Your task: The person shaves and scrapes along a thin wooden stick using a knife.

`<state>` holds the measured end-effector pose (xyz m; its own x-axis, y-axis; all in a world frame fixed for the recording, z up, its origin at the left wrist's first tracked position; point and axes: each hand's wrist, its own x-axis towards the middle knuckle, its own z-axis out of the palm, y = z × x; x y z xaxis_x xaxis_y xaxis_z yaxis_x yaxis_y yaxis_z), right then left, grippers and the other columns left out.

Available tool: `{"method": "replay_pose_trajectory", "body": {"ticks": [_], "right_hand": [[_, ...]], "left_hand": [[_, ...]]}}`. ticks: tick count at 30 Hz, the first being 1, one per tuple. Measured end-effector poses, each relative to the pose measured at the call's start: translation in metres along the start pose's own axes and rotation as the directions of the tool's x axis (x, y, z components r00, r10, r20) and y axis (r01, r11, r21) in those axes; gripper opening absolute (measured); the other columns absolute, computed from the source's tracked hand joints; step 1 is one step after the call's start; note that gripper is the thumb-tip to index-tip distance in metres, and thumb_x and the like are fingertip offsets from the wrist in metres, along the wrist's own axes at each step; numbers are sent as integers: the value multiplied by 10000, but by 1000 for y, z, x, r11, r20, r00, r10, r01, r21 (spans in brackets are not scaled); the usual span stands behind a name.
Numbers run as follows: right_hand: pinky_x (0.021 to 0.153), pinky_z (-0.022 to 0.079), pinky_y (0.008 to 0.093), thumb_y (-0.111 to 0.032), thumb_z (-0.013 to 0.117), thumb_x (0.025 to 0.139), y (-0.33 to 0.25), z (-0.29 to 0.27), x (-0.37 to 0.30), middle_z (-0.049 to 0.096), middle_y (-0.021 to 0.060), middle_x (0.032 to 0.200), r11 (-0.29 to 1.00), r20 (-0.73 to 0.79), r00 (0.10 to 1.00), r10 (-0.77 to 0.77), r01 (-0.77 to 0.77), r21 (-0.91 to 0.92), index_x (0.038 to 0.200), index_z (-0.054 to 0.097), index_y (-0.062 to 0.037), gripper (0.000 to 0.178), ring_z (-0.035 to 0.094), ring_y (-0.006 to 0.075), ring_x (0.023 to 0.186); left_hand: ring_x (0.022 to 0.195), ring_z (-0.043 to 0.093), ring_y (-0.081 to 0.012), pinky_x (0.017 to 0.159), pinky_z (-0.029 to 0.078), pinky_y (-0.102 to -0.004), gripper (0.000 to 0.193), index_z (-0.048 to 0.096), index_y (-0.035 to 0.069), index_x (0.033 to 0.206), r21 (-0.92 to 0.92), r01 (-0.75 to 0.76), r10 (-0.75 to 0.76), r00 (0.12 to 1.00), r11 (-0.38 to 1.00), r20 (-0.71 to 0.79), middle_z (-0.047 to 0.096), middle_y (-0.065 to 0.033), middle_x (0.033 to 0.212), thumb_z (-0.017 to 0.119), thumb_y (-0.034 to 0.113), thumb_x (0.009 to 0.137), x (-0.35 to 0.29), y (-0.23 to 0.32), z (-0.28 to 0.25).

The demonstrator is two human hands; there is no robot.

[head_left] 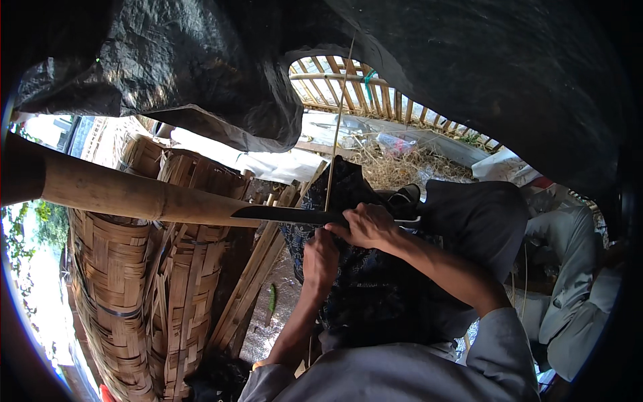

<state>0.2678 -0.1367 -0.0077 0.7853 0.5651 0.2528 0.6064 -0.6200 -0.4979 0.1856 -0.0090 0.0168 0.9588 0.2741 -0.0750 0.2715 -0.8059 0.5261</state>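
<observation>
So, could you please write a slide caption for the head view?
Right hand holding a dark knife across a thin strip, closed left hand nearby, beside woven baskets.

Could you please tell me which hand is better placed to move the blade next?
Likely the right hand: it grips the dark blade at one end, while the left hand is just below, near the thin strip.

Blown-out daylight left, glare on black sheeting (157, 50), dim shade, dark fisheye rim
</observation>
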Motion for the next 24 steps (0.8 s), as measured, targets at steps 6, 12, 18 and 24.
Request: {"method": "replay_pose_trajectory", "body": {"ticks": [6,12,18,24], "right_hand": [[470,491,412,-576,450,851,12,14,21,541,181,478,960,16,968,251,-251,120,571,593,-17,642,600,340,495],[478,471,425,-540,430,879,33,1,33,560,199,530,947,199,931,307,-320,39,583,586,-12,626,598,337,518],[536,473,445,-468,394,918,18,-27,22,588,173,589,897,194,939,284,-332,293,757,633,-68,493,604,368,586],[506,480,453,-553,423,875,-13,-27,3,567,156,541,948,283,952,116,-192,255,700,599,-53,558,602,359,557]], "left_hand": [[638,583,-439,522,463,-497,123,478,8,900,78,50,-49,999,996,-11,592,-238,733,433,123,901,-19,6,1],[586,567,-432,448,434,-490,147,482,-1,987,24,-6,5,998,1000,62,566,-244,664,455,121,909,-79,5,3],[533,559,-404,403,389,-457,88,518,-17,866,-95,-76,67,993,993,-93,540,-237,601,496,66,885,-68,14,-10],[498,544,-406,392,364,-451,131,491,6,772,-124,-94,80,990,988,-112,518,-208,535,497,70,886,-42,17,-12]]}}
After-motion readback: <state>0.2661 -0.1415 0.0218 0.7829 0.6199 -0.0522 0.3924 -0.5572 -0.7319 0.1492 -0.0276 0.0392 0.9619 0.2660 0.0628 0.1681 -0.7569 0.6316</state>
